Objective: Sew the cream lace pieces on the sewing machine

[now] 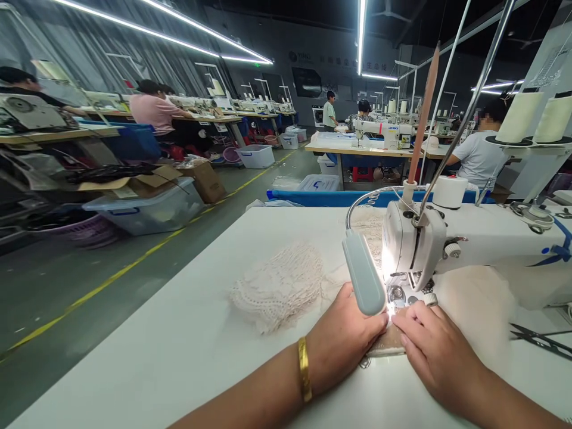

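One left hand (346,333) and one right hand (440,348) touch one cloth (386,344) under one sewing machine (487,235), pinching or merely pressing I cannot tell, with one lace pile (281,286) leftward and one pair of scissors (543,342) rightward.

Both hands low, on the near side of the sewing machine (482,232). Left forearm (250,390) slants in from the machine's left, wrist roughly straight; left hand (342,336) back-up, digits pointing toward the machine, partly hidden, grip unclear. Right forearm (513,393) comes in from the machine's near right; right hand (440,351) back-up, fingers bent, tips angled left under the machine's head. Fingertips of both hands near each other, small gap between.
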Motion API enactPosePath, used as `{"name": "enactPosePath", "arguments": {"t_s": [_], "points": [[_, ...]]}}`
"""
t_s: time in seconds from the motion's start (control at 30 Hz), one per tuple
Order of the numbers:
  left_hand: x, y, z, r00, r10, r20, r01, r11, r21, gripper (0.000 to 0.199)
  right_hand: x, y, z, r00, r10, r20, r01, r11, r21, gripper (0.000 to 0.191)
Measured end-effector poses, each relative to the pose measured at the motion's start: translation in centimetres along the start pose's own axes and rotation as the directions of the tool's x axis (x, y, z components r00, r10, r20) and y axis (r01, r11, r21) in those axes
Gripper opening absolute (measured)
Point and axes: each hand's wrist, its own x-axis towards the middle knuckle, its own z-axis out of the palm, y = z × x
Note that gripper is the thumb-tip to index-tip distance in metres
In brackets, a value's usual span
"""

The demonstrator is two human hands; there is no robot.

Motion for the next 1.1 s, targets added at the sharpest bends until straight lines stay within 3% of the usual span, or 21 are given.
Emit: {"name": "enactPosePath", "arguments": {"t_s": [0.17,0.37,0.63,0.93,1.1], "points": [[0.42,-0.42,0.15,1.000,-0.012,-0.004,0.012,1.000,0.021,0.024,0.33,0.18,-0.21,0.999,0.036,0.000,-0.036,0.999,-0.030,0.031],[0.56,-0.39,-0.24,1.000,0.011,0.019,-0.012,0.998,0.065,0.024,0.14,0.63,0.03,0.994,0.072,-0.081,-0.076,0.996,-0.050,0.030],[0.44,-0.39,-0.26,0.999,0.047,-0.012,-0.045,0.994,0.099,0.031,0.52,0.07,-0.09,1.000,0.014,0.021,-0.013,0.998,-0.057,0.036],[0.33,-0.56,-0.39,0.997,0.046,-0.056,-0.041,0.995,0.094,0.024,0.42,0.09,0.19,0.999,0.029,0.016,-0.028,0.998,-0.058,0.044],[0.21,-0.93,-0.18,1.000,0.005,-0.008,-0.004,0.999,0.042,0.023,0.43,-0.04,0.14,0.998,0.053,0.026,-0.052,0.998,-0.033,0.038]]}}
